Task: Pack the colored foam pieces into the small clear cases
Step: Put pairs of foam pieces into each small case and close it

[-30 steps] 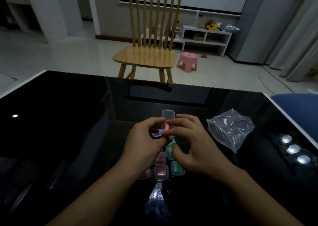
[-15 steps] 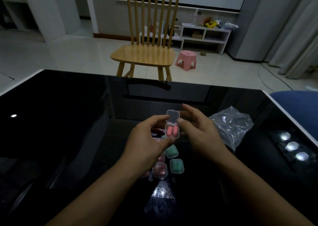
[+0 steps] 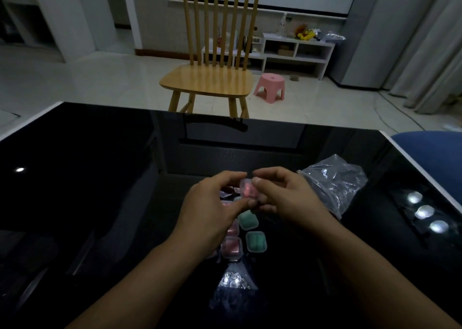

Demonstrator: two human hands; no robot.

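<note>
A small clear case with pink foam pieces inside is held above the black table. My left hand pinches it from the left and my right hand pinches it from the right, thumb on its top edge. The lid looks folded down over the pink pieces. Below the hands lie several closed clear cases: two with green foam and pink ones, partly hidden by my left hand.
A crumpled clear plastic bag lies right of my hands. A wooden chair stands beyond the table's far edge, with a pink stool behind it. A blue seat is at the right. Lamp reflections glare on the tabletop.
The case's lid stood open with the pink pieces showing; now it is folded down and both hands pinch the case together.
</note>
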